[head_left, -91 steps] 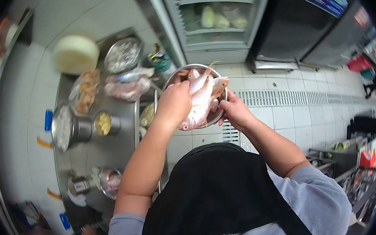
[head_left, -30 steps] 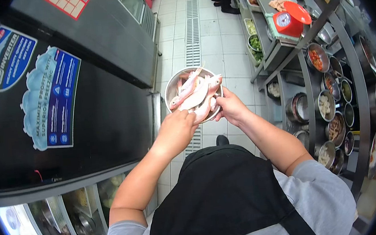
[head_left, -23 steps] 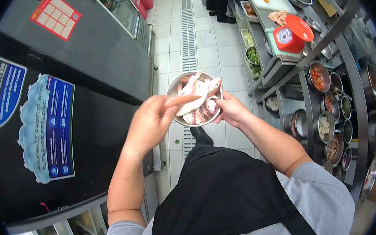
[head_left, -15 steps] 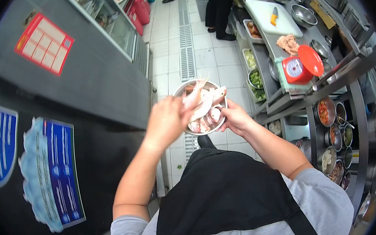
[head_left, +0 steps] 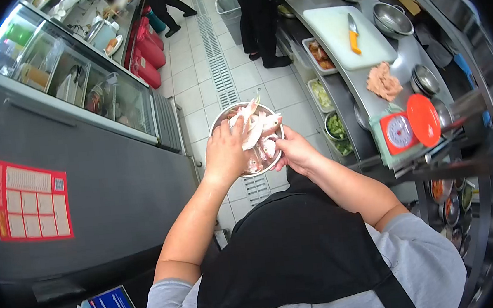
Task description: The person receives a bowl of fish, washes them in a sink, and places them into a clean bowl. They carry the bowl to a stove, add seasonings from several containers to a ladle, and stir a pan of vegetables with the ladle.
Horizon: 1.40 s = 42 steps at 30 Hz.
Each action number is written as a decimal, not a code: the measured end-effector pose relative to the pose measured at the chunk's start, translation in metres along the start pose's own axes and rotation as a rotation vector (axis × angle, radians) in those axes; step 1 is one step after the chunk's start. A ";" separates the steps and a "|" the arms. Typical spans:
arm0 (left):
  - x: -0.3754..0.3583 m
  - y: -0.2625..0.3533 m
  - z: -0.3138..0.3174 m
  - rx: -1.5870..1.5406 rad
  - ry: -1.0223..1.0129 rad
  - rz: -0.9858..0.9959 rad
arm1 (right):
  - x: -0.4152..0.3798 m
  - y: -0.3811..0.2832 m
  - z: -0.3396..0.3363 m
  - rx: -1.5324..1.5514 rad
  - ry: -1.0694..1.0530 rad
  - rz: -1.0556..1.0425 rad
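Note:
Several pinkish whole fish lie heaped in a round metal bowl in front of me, tails toward the far side. My left hand reaches over the bowl's left side, its fingers curled down on a fish at that edge; the fingertips are partly hidden among the fish. With my right hand I hold the bowl's right rim, thumb on top and the other fingers underneath, mostly out of sight.
On the right counter are a cutting board with a yellow-handled knife, raw meat and a red scale. Left stands a glass-fronted fridge. Ahead, a person in dark trousers stands near a grey bin.
My view has swung left and forward along the aisle. The bowl has stayed in my hands. My left hand, blurred before, now rests further over the bowl's left side.

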<state>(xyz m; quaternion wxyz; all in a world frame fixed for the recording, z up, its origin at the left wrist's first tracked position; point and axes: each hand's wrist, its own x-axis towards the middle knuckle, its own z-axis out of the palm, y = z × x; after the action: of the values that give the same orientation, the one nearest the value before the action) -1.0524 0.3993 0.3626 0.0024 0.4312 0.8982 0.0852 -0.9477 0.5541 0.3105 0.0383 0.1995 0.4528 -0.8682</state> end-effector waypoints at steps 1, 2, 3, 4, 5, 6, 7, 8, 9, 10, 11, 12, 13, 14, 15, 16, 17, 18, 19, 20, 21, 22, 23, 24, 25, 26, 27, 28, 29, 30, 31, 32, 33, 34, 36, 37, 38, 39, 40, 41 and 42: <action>0.017 -0.008 0.003 0.041 0.050 0.012 | 0.019 -0.010 -0.002 -0.005 -0.008 0.010; 0.033 -0.016 0.003 0.053 0.053 0.004 | 0.038 -0.021 -0.006 -0.003 -0.022 0.009; 0.050 -0.022 -0.001 0.043 0.182 0.151 | 0.056 -0.032 -0.011 -0.038 -0.052 0.031; 0.066 -0.028 -0.007 0.036 0.308 0.302 | 0.076 -0.044 -0.012 -0.072 -0.081 0.051; 0.078 -0.034 -0.011 -0.071 0.276 0.380 | 0.099 -0.049 -0.012 -0.064 -0.092 0.045; 0.091 -0.036 -0.020 -0.185 -0.046 0.391 | 0.124 -0.053 -0.016 -0.092 -0.084 0.053; 0.106 -0.045 -0.017 -0.164 -0.082 0.513 | 0.145 -0.064 -0.021 -0.134 -0.067 0.057; 0.122 -0.054 -0.013 -0.147 -0.107 0.636 | 0.163 -0.075 -0.023 -0.155 -0.075 0.065; 0.138 -0.061 -0.014 -0.104 -0.198 0.580 | 0.182 -0.085 -0.026 -0.181 -0.093 0.077; 0.154 -0.070 -0.013 -0.036 -0.201 0.600 | 0.203 -0.096 -0.029 -0.230 -0.131 0.090; 0.167 -0.085 -0.004 0.017 -0.221 0.604 | 0.214 -0.116 -0.025 -0.232 -0.171 0.117; 0.180 -0.097 -0.007 0.020 -0.248 0.563 | 0.233 -0.124 -0.020 -0.220 -0.222 0.125; 0.192 -0.099 -0.008 0.025 -0.286 0.514 | 0.251 -0.128 -0.024 -0.198 -0.282 0.140; 0.201 -0.105 -0.009 0.059 -0.276 0.507 | 0.266 -0.133 -0.025 -0.203 -0.305 0.170; 0.213 -0.111 -0.011 0.099 -0.259 0.498 | 0.283 -0.142 -0.024 -0.212 -0.332 0.192; 0.225 -0.119 -0.010 0.144 -0.258 0.482 | 0.298 -0.150 -0.020 -0.225 -0.327 0.194; 0.238 -0.128 -0.011 0.146 -0.240 0.484 | 0.312 -0.158 -0.016 -0.221 -0.322 0.210; 0.250 -0.137 -0.013 0.177 -0.278 0.482 | 0.328 -0.165 -0.013 -0.223 -0.314 0.217; 0.258 -0.153 -0.016 0.201 -0.312 0.480 | 0.343 -0.169 -0.003 -0.231 -0.301 0.227; 0.269 -0.165 -0.014 0.190 -0.249 0.490 | 0.359 -0.175 -0.002 -0.235 -0.302 0.231; 0.279 -0.177 -0.013 0.185 -0.251 0.481 | 0.375 -0.179 -0.001 -0.207 -0.305 0.238; 0.292 -0.191 -0.013 0.151 -0.237 0.482 | 0.394 -0.183 0.002 -0.179 -0.309 0.247; 0.307 -0.208 -0.015 0.118 -0.223 0.480 | 0.412 -0.188 0.005 -0.184 -0.318 0.258; 0.323 -0.222 -0.021 0.102 -0.174 0.521 | 0.431 -0.191 0.008 -0.162 -0.283 0.232; 0.335 -0.239 -0.022 0.046 -0.104 0.540 | 0.452 -0.193 0.013 -0.142 -0.255 0.215; 0.348 -0.257 -0.022 -0.070 -0.057 0.525 | 0.472 -0.196 0.015 -0.136 -0.275 0.207; 0.362 -0.276 -0.019 -0.191 -0.013 0.510 | 0.494 -0.199 0.014 -0.123 -0.288 0.206; 0.378 -0.293 -0.017 -0.246 0.050 0.411 | 0.511 -0.206 0.019 -0.149 -0.269 0.203; 0.398 -0.311 -0.019 -0.287 0.118 0.327 | 0.526 -0.218 0.027 -0.173 -0.246 0.181; 0.422 -0.334 -0.014 -0.220 0.218 0.302 | 0.540 -0.230 0.034 -0.160 -0.217 0.186; 0.448 -0.349 -0.019 -0.212 0.231 0.307 | 0.559 -0.240 0.043 -0.167 -0.221 0.172; 0.471 -0.361 -0.021 -0.195 0.262 0.317 | 0.574 -0.247 0.049 -0.171 -0.191 0.145; 0.488 -0.367 -0.020 -0.190 0.277 0.324 | 0.583 -0.249 0.050 -0.167 -0.151 0.132; 0.508 -0.376 -0.014 -0.156 0.269 0.319 | 0.598 -0.257 0.051 -0.186 -0.181 0.164; 0.545 -0.392 -0.006 -0.161 0.246 0.301 | 0.627 -0.266 0.058 -0.157 -0.143 0.119; 0.566 -0.400 -0.004 -0.148 0.240 0.282 | 0.645 -0.270 0.060 -0.162 -0.136 0.100; 0.586 -0.410 0.000 -0.158 0.193 0.260 | 0.661 -0.276 0.061 -0.168 -0.119 0.121; 0.606 -0.424 -0.002 -0.151 0.190 0.275 | 0.679 -0.283 0.062 -0.172 -0.101 0.147; 0.624 -0.435 -0.001 -0.243 0.169 0.247 | 0.697 -0.289 0.061 -0.142 -0.114 0.117; 0.644 -0.447 0.002 -0.338 0.147 0.212 | 0.716 -0.296 0.060 -0.132 -0.107 0.119; 0.667 -0.464 0.004 -0.385 0.163 0.217 | 0.733 -0.308 0.061 -0.114 -0.127 0.106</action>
<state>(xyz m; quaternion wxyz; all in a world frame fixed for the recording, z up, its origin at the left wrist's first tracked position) -1.8302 0.6315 0.3327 0.0028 0.5084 0.8111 0.2891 -1.7158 0.7692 0.2994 0.1241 0.1653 0.4869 -0.8487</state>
